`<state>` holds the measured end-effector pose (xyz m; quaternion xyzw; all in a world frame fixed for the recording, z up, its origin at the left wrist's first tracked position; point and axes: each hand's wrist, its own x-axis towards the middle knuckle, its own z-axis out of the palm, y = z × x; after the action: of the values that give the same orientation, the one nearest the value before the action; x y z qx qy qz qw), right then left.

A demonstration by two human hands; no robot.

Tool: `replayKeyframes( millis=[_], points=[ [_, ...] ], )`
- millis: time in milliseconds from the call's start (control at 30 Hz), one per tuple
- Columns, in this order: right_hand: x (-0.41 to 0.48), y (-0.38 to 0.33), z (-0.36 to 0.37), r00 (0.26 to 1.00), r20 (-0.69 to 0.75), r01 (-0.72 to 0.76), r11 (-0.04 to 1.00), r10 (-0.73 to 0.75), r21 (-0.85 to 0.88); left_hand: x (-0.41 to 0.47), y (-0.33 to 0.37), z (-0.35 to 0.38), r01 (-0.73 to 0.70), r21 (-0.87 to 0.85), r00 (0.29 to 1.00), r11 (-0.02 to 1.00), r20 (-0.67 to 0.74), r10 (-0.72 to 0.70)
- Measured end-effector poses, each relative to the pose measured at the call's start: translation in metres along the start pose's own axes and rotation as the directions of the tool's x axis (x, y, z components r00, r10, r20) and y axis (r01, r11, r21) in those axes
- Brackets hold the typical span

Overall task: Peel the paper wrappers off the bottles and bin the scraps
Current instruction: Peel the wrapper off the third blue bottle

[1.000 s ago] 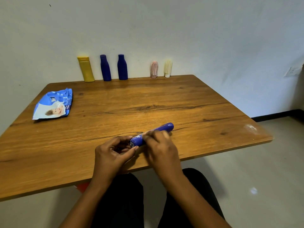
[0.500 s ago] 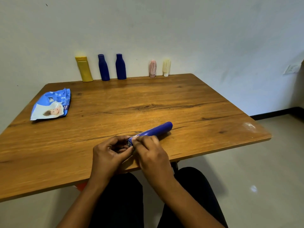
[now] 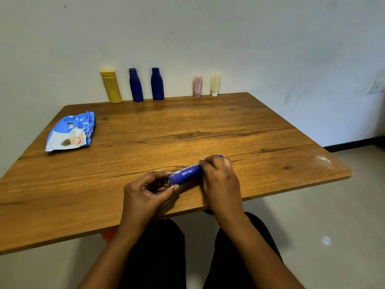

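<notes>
Blue bottle (image 3: 186,174) is down on its side on the tabletop (image 3: 187,126), near the front edge, base end pointing left and towards the camera, cap end angled away to the right. I've got the left hand (image 3: 145,192) at the base: fingers curled in, thumb tip pressed against the bottom rim, pinching that end. There's a pale, shiny patch right at the rim, and I cannot tell whether it is a loose wrapper edge. The right hand (image 3: 218,176) is clamped over the cap end, fingers wrapped round the top of the bottle, with only the very tip of the cap peeking out beyond the knuckles. Between the two hands the middle of the bottle shows bare blue. Along the back edge, against the wall, I see a row standing upright: a yellow bottle (image 3: 111,87), two dark blue bottles (image 3: 136,85) just beside it, then, a little apart, a pink bottle (image 3: 197,86) and a cream bottle (image 3: 215,84). Far left lies a blue packet (image 3: 70,132), flat on the wood, well apart from everything.
</notes>
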<state>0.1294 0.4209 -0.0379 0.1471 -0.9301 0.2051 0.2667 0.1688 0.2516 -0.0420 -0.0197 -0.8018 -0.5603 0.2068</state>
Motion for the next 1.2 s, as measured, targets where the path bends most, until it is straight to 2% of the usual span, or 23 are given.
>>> replayKeyframes(
  millis=[33, 100, 133, 233, 300, 333, 400, 467, 567, 767, 833, 933, 1033, 1100, 1200],
  points=[
    [0.005, 0.009, -0.002, 0.998, -0.009, -0.068, 0.998, 0.068, 0.010, 0.000, -0.001, -0.001, -0.006, 0.007, 1.000, 1.000, 0.007, 0.006],
    [0.006, 0.010, -0.004, 0.993, -0.018, -0.115, 0.993, 0.115, 0.027, 0.000, -0.002, -0.001, -0.006, 0.007, 1.000, 1.000, 0.012, 0.006],
    [0.002, 0.001, -0.003, 0.997, -0.016, -0.078, 0.997, 0.079, 0.024, 0.000, -0.002, -0.001, 0.001, 0.005, 1.000, 1.000, 0.009, -0.001],
    [-0.021, -0.034, 0.006, 0.984, 0.008, 0.179, 0.983, -0.179, 0.046, 0.002, -0.001, 0.000, -0.002, -0.005, 1.000, 1.000, -0.010, 0.002],
    [-0.023, -0.030, 0.008, 0.977, 0.003, 0.215, 0.975, -0.215, 0.061, 0.002, -0.001, 0.000, -0.005, -0.010, 1.000, 1.000, -0.009, 0.005],
    [-0.016, -0.019, 0.008, 0.986, -0.026, 0.164, 0.985, -0.163, 0.058, 0.001, -0.001, 0.000, -0.003, -0.003, 1.000, 1.000, -0.004, 0.003],
    [0.002, 0.015, 0.008, 0.996, -0.074, -0.050, 0.995, 0.056, 0.085, 0.000, -0.002, -0.001, -0.004, 0.010, 1.000, 1.000, 0.006, 0.004],
    [0.017, 0.046, 0.006, 0.973, -0.048, -0.215, 0.964, 0.225, 0.158, 0.000, -0.002, -0.001, -0.008, 0.013, 1.000, 1.000, 0.009, 0.008],
    [0.017, 0.054, 0.009, 0.970, -0.042, -0.227, 0.953, 0.240, 0.199, 0.000, -0.001, -0.002, 0.003, -0.021, 1.000, 1.000, -0.010, -0.003],
    [0.004, 0.059, -0.003, 0.903, -0.193, -0.304, 0.889, 0.383, 0.342, 0.001, -0.003, -0.001, -0.034, 0.007, 0.999, 0.999, -0.009, 0.034],
    [0.001, 0.044, -0.007, 0.930, -0.188, -0.247, 0.917, 0.314, 0.313, 0.001, -0.003, -0.001, -0.058, 0.029, 0.998, 0.998, 0.005, 0.058],
    [-0.018, -0.006, 0.003, 0.992, -0.121, -0.010, 0.984, 0.032, 0.176, 0.002, -0.004, -0.001, -0.060, 0.031, 0.998, 0.998, 0.008, 0.059],
    [-0.034, -0.043, 0.013, 0.979, -0.066, 0.200, 0.967, -0.192, 0.159, 0.003, -0.007, 0.002, -0.049, -0.003, 0.999, 0.999, -0.016, 0.049],
    [-0.030, -0.040, 0.012, 0.980, -0.030, 0.200, 0.971, -0.197, 0.128, 0.003, -0.007, 0.002, -0.039, -0.019, 0.999, 0.999, -0.023, 0.038],
    [-0.012, -0.009, 0.007, 0.999, -0.041, 0.027, 0.997, -0.024, 0.071, 0.002, -0.006, 0.000, -0.067, 0.035, 0.998, 0.997, 0.002, 0.067]
  ],
)
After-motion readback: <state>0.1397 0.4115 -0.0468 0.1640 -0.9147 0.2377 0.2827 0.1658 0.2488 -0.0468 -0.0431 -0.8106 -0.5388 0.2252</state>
